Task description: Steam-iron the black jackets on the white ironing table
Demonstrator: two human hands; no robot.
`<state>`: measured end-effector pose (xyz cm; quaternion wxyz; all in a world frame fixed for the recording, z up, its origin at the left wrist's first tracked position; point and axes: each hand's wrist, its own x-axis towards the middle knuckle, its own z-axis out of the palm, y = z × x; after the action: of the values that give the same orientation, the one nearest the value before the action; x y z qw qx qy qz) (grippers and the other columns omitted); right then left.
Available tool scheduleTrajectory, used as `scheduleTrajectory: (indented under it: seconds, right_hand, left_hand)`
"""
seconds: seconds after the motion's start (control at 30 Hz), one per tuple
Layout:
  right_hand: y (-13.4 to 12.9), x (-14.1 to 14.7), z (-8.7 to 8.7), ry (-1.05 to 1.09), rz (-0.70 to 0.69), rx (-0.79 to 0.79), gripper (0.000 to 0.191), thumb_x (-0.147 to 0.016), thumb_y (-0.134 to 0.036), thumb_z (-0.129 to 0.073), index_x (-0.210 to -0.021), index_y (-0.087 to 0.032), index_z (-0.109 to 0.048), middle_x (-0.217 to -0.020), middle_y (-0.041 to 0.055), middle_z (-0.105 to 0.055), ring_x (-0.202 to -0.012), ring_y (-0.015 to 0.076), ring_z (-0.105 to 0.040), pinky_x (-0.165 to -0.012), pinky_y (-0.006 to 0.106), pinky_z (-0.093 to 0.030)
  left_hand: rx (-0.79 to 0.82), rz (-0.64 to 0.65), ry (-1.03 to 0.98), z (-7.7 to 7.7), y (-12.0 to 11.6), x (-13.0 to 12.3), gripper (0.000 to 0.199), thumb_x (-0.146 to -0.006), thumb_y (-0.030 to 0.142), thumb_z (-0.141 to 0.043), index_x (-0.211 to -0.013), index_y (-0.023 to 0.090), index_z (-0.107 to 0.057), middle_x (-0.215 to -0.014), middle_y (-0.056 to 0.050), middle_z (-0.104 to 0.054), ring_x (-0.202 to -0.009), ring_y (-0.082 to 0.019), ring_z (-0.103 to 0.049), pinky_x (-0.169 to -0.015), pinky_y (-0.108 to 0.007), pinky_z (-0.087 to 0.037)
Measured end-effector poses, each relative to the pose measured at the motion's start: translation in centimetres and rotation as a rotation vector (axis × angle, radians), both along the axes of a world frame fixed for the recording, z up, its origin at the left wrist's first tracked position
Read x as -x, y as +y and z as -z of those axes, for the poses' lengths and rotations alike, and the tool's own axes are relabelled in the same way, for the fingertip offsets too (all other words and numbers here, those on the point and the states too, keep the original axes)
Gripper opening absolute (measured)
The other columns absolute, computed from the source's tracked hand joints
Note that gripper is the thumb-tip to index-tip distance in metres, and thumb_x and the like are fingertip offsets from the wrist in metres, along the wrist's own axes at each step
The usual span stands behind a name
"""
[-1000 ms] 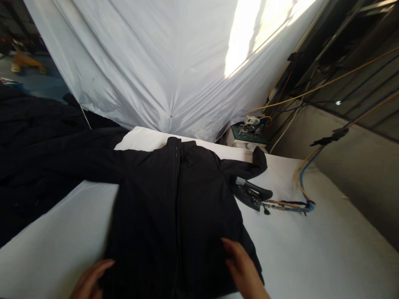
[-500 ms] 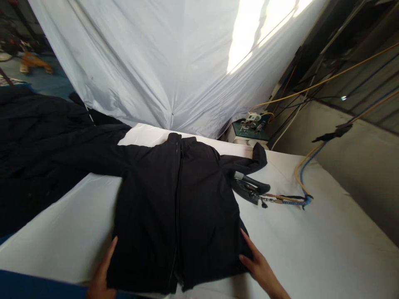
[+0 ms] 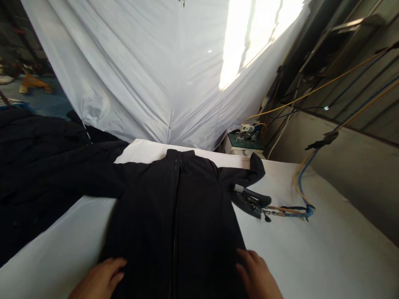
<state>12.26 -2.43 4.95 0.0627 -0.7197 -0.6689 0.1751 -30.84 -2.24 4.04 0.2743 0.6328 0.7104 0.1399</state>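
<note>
A black zip-front jacket lies face up, its collar toward the far edge and its sleeves spread to both sides. At its lower left edge is my left hand, fingers bent over the fabric and thumb apart. My right hand touches the lower right edge, with a gap between thumb and fingers. Whether either one pinches the cloth is hard to tell; no clear grip shows. Beside the jacket's right side rests a black iron, partly against the fabric.
The jacket is on a white table. Dark garments are heaped at the left. Blue and yellow hoses run from the iron up to the right. A sewing machine stands behind, beside a hanging white sheet.
The view has tilted up, so the table and jacket sit lower. Both hands have moved onto the jacket's side edges, with their fingers more bent. The jacket's hem has left the view.
</note>
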Motion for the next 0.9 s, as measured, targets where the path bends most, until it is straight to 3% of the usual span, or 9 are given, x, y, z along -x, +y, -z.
scheduleTrajectory:
  seconds: [0.1, 0.2, 0.33, 0.43, 0.53, 0.63, 0.73, 0.8, 0.9]
  right_hand:
    - [4.8, 4.5, -2.4, 0.148, -0.146, -0.032, 0.047, -0.079, -0.026, -0.044, -0.125, -0.017, -0.05, -0.122, 0.0109, -0.054, -0.112, 0.0231, -0.05, -0.096, 0.035, -0.04]
    - [9.9, 8.5, -3.6, 0.308, -0.216, 0.028, 0.041, -0.079, -0.023, -0.044, -0.116, -0.013, -0.057, -0.113, 0.0113, -0.061, -0.105, 0.0208, -0.056, -0.093, 0.031, -0.042]
    - [18.6, 13.9, -4.6, 0.458, -0.285, -0.075, 0.037, -0.082, -0.024, -0.044, -0.114, -0.011, -0.058, -0.106, 0.0099, -0.064, -0.099, 0.0174, -0.059, -0.089, 0.025, -0.043]
    - [25.6, 18.6, -4.1, 0.306, -0.281, -0.108, 0.037, -0.081, -0.024, -0.047, -0.115, -0.013, -0.056, -0.108, 0.0109, -0.062, -0.099, 0.0193, -0.057, -0.088, 0.029, -0.043]
    - [31.2, 22.6, -1.7, -0.072, -0.089, -0.067, 0.065, -0.07, -0.023, -0.06, -0.131, -0.013, -0.039, -0.119, 0.0178, -0.051, -0.108, 0.0303, -0.048, -0.083, 0.043, -0.044]
    - [34.5, 24.2, 1.8, -0.282, 0.047, 0.029, 0.089, -0.065, -0.021, -0.064, -0.14, -0.019, -0.018, -0.124, 0.0206, -0.043, -0.108, 0.0355, -0.044, -0.072, 0.05, -0.045]
    - [35.9, 23.1, 4.4, -0.274, 0.099, 0.045, 0.075, -0.075, -0.018, -0.052, -0.141, -0.018, -0.016, -0.117, 0.0206, -0.047, -0.102, 0.0316, -0.049, -0.07, 0.045, -0.046]
    - [36.2, 21.4, 4.8, -0.189, 0.099, 0.031, 0.065, -0.08, -0.016, -0.044, -0.14, -0.015, -0.021, -0.115, 0.0205, -0.05, -0.1, 0.0284, -0.053, -0.072, 0.041, -0.046]
    - [36.3, 18.4, 3.4, 0.04, 0.088, -0.026, 0.05, -0.086, -0.021, -0.037, -0.135, -0.012, -0.034, -0.11, 0.0184, -0.055, -0.095, 0.0237, -0.057, -0.079, 0.035, -0.045]
  left_hand:
    - [-0.102, 0.132, -0.124, 0.4, 7.3, -2.9, 0.042, -0.074, 0.033, -0.039, -0.105, 0.021, -0.064, -0.107, -0.006, -0.065, -0.1, -0.019, -0.059, -0.091, -0.032, -0.046]
    - [-0.193, 0.195, -0.125, 1.8, 13.6, -5.0, 0.042, -0.074, 0.026, -0.038, -0.108, 0.019, -0.062, -0.115, -0.006, -0.061, -0.108, -0.018, -0.055, -0.097, -0.033, -0.042]
    - [-0.291, 0.239, -0.095, 2.4, 21.8, -5.6, 0.041, -0.079, 0.02, -0.032, -0.109, 0.018, -0.06, -0.118, -0.006, -0.059, -0.111, -0.015, -0.053, -0.099, -0.032, -0.04]
    - [-0.306, 0.285, -0.094, 2.0, 28.2, -5.5, 0.043, -0.079, 0.012, -0.03, -0.109, 0.017, -0.061, -0.118, -0.005, -0.06, -0.111, -0.013, -0.052, -0.1, -0.029, -0.039]
    - [-0.291, 0.316, -0.07, 2.4, 33.5, -5.8, 0.045, -0.079, 0.007, -0.03, -0.112, 0.019, -0.059, -0.118, -0.004, -0.059, -0.111, -0.012, -0.051, -0.1, -0.026, -0.037]
    - [-0.222, 0.291, -0.017, 3.4, 37.0, -7.0, 0.043, -0.08, 0.012, -0.037, -0.119, 0.019, -0.052, -0.117, -0.007, -0.059, -0.11, -0.014, -0.052, -0.096, -0.027, -0.039]
    - [-0.139, 0.18, 0.072, 4.2, 38.4, -9.1, 0.042, -0.076, 0.029, -0.051, -0.116, 0.015, -0.053, -0.112, -0.016, -0.058, -0.106, -0.027, -0.054, -0.089, -0.039, -0.043]
    - [-0.104, 0.081, 0.124, 4.3, 38.7, -10.5, 0.047, -0.07, 0.034, -0.058, -0.11, 0.01, -0.053, -0.109, -0.023, -0.057, -0.103, -0.035, -0.054, -0.083, -0.046, -0.043]
    - [-0.059, -0.032, 0.134, 3.9, 39.1, -11.9, 0.038, -0.071, 0.027, -0.057, -0.104, 0.008, -0.054, -0.1, -0.024, -0.059, -0.096, -0.037, -0.057, -0.079, -0.048, -0.043]
